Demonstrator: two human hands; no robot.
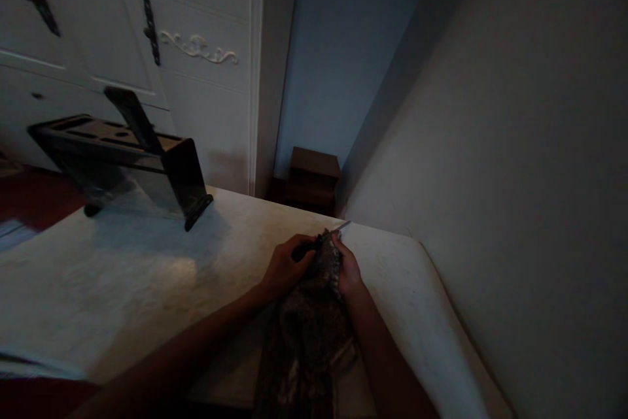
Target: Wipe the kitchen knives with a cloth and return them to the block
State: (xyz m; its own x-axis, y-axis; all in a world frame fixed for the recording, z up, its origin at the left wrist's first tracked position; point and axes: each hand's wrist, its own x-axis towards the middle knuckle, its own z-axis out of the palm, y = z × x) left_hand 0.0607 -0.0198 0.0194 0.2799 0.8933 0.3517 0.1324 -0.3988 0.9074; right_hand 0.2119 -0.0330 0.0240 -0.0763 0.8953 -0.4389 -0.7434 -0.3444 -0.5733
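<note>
My left hand (288,263) is closed round the black handle of a knife (305,248). The thin blade points up and to the right, and its tip shows beyond the fabric. A dark, patterned, knitted-looking cloth (324,270) lies around the blade and hangs down toward me. My right hand (349,268) pinches this cloth near the blade, thumb on top; its other fingers are mostly hidden. Both hands are just above the far right part of the light tabletop (235,242).
A knife block (132,170) with clear sides stands at the table's far left, one black handle (132,118) sticking up from its slotted top. White cabinets (206,118) rise behind it. A small brown box-shaped piece (314,174) sits beyond the far edge; a pale wall (490,164) borders the right.
</note>
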